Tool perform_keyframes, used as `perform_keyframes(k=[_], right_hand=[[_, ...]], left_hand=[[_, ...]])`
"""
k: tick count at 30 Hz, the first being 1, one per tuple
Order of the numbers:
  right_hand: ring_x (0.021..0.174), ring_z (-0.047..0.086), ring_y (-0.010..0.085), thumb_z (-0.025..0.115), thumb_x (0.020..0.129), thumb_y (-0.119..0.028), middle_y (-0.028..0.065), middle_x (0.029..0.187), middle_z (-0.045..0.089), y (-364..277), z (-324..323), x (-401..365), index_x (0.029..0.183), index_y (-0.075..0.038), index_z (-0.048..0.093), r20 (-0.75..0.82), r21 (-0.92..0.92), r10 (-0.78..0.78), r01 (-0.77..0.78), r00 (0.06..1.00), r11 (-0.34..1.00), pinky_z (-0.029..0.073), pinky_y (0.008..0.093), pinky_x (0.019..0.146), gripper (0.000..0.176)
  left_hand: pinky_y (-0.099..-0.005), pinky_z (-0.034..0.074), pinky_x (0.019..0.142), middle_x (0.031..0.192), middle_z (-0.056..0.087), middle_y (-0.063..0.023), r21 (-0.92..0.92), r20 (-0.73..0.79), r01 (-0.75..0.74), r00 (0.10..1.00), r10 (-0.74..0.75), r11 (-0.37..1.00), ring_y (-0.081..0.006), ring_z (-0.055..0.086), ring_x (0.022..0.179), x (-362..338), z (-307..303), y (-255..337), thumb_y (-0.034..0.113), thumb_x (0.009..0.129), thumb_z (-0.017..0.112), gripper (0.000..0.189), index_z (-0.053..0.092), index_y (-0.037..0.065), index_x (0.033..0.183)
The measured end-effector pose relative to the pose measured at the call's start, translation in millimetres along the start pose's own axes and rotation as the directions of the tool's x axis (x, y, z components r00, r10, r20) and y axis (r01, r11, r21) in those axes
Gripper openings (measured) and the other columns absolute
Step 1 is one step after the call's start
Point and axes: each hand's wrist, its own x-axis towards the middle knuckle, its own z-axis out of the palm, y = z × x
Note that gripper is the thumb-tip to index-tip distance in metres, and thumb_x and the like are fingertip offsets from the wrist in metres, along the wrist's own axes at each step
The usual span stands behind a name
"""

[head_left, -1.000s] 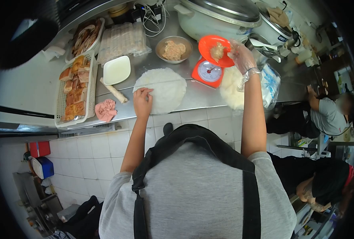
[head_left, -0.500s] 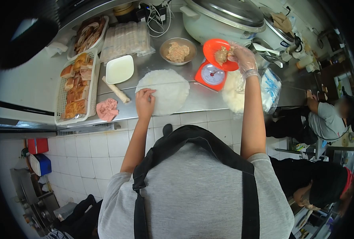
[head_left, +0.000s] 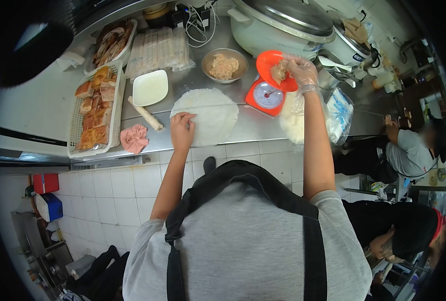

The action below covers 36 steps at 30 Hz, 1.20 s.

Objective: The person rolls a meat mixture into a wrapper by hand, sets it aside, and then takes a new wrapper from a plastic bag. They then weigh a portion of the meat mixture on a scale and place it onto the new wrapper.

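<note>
My bare left hand (head_left: 184, 126) rests on the left part of a round, thin white wrapper sheet (head_left: 215, 113), its fingers curled together at the wrapper. In a clear plastic glove, my right hand (head_left: 303, 72) reaches over the orange pan (head_left: 265, 61) of a kitchen scale (head_left: 267, 95). Its curled fingers are at a lump of ground meat filling (head_left: 279, 72) on the pan; the fingertips are partly hidden. Behind the wrapper stands a metal bowl (head_left: 205, 65) with more filling. A finished roll (head_left: 146, 114) lies left of the wrapper, near a white square dish (head_left: 150, 88).
A pink cloth (head_left: 134, 139) and a white basket of browned meat pieces (head_left: 116, 108) are on the left. Bagged rolls (head_left: 157, 52) lie behind. A large lidded pot (head_left: 278, 37) stands at the back, with plastic-bagged white sheets (head_left: 292, 123) at right. Co-workers (head_left: 413, 150) are at far right.
My right hand has shifted slightly to the right at the orange pan. My left hand stays on the wrapper. The co-workers at right have moved a little.
</note>
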Motion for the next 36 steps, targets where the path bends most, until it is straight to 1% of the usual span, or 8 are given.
perform_keyframes(k=[7,13,16,19,22,25,28,36], right_hand=[[0.080,0.068,0.0127,0.082,0.076,-0.028,0.0064,0.091,0.076,19,-1,12,0.098,-0.006,0.078,-0.087,-0.094,-0.128,0.120,0.988,0.988,0.053,0.0285,0.077,0.031],[0.093,0.072,0.0224,0.057,0.091,-0.045,0.0113,0.097,0.076,-7,-1,-5,0.101,-0.011,0.078,-0.151,-0.226,-0.064,0.029,0.986,0.974,0.050,0.0320,0.087,0.041],[0.098,0.069,0.0310,0.046,0.094,-0.043,0.0161,0.098,0.074,-5,-9,0,0.102,-0.014,0.078,-0.064,-0.511,-0.217,0.154,0.974,0.846,0.049,0.0344,0.090,0.044],[0.099,0.066,0.0367,0.043,0.093,-0.041,0.0182,0.100,0.072,5,-7,2,0.102,-0.016,0.078,-0.175,-0.478,-0.287,0.174,0.942,0.861,0.049,0.0374,0.089,0.044],[0.096,0.067,0.0359,0.049,0.090,-0.032,0.0186,0.101,0.072,-21,-7,-18,0.102,-0.017,0.078,-0.224,-0.373,-0.242,0.146,0.944,0.916,0.050,0.0394,0.089,0.035],[0.087,0.070,0.0283,0.058,0.089,-0.022,0.0168,0.097,0.074,42,-16,30,0.108,-0.010,0.076,-0.294,-0.252,-0.429,0.363,0.854,0.897,0.055,0.0372,0.080,0.028],[0.079,0.070,0.0203,0.066,0.087,-0.008,0.0148,0.093,0.074,-13,-13,0,0.113,0.000,0.071,-0.377,0.260,-0.099,0.208,0.921,0.943,0.058,0.0333,0.071,0.028],[0.085,0.071,0.0262,0.066,0.087,0.006,0.0208,0.108,0.068,-69,-8,-13,0.112,0.013,0.061,-0.669,0.475,-0.335,0.728,0.664,0.494,0.064,0.0391,0.075,0.027]], left_hand=[[-0.0392,0.046,0.090,0.104,0.064,-0.0101,0.013,0.019,0.004,1.000,-0.004,1.000,-0.0303,0.057,0.102,0,0,-1,0.000,0.079,0.063,0.024,0.074,0.010,0.099],[-0.0401,0.046,0.089,0.103,0.064,-0.0090,-0.003,-0.003,-0.001,1.000,0.001,1.000,-0.0300,0.057,0.101,0,1,-2,0.003,0.077,0.064,0.022,0.074,0.010,0.095],[-0.0395,0.046,0.089,0.103,0.065,-0.0087,-0.008,-0.002,-0.005,1.000,0.005,1.000,-0.0298,0.057,0.101,-1,3,-5,0.001,0.078,0.064,0.024,0.074,0.011,0.097],[-0.0393,0.047,0.089,0.103,0.065,-0.0086,-0.011,0.006,-0.003,1.000,0.003,1.000,-0.0298,0.057,0.101,-1,2,-4,0.001,0.078,0.063,0.024,0.074,0.011,0.098],[-0.0393,0.046,0.089,0.104,0.065,-0.0089,-0.001,0.018,-0.003,1.000,0.003,1.000,-0.0300,0.057,0.101,-2,1,-4,0.001,0.079,0.063,0.024,0.074,0.011,0.098],[-0.0394,0.046,0.090,0.105,0.065,-0.0096,-0.002,0.020,-0.017,1.000,0.017,1.000,-0.0304,0.057,0.101,1,0,-3,0.001,0.079,0.063,0.024,0.074,0.010,0.098],[-0.0396,0.046,0.090,0.105,0.064,-0.0102,-0.010,0.023,-0.019,1.000,0.019,1.000,-0.0307,0.057,0.102,0,-1,-3,0.001,0.079,0.063,0.024,0.074,0.010,0.098],[-0.0399,0.046,0.090,0.105,0.064,-0.0097,-0.018,0.009,-0.029,1.000,0.029,0.999,-0.0307,0.057,0.101,0,1,-5,0.000,0.078,0.063,0.025,0.074,0.011,0.098]])
